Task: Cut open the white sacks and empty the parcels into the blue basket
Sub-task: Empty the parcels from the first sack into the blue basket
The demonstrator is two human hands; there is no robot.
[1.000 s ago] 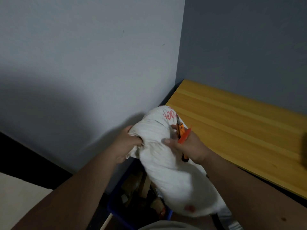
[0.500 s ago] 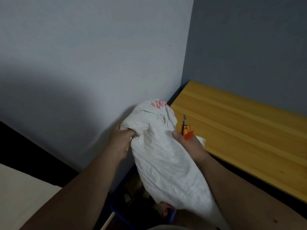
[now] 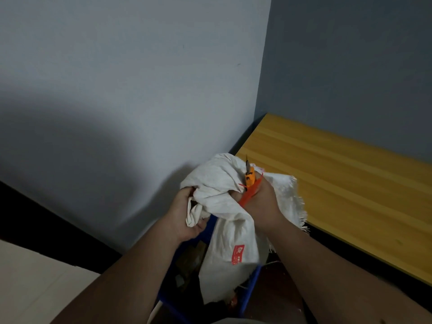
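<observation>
both hands bunch the sack (image 3: 224,195) up top, left hand (image 3: 184,213) gripping cloth, right hand (image 3: 259,202) holding cloth plus the knife (image 3: 249,177). sack hangs straight down into the basket (image 3: 253,279) below.

The white sack (image 3: 230,235) covers most of the blue basket (image 3: 251,285), and what lies inside the basket is too dark to identify. The fingertips of the left hand (image 3: 184,213) are buried in folds of the cloth, while the right hand (image 3: 261,199) hides the lower handle of the orange knife (image 3: 249,181). The wooden table (image 3: 346,190) is cut off by the right edge, both forearms by the near edge.
</observation>
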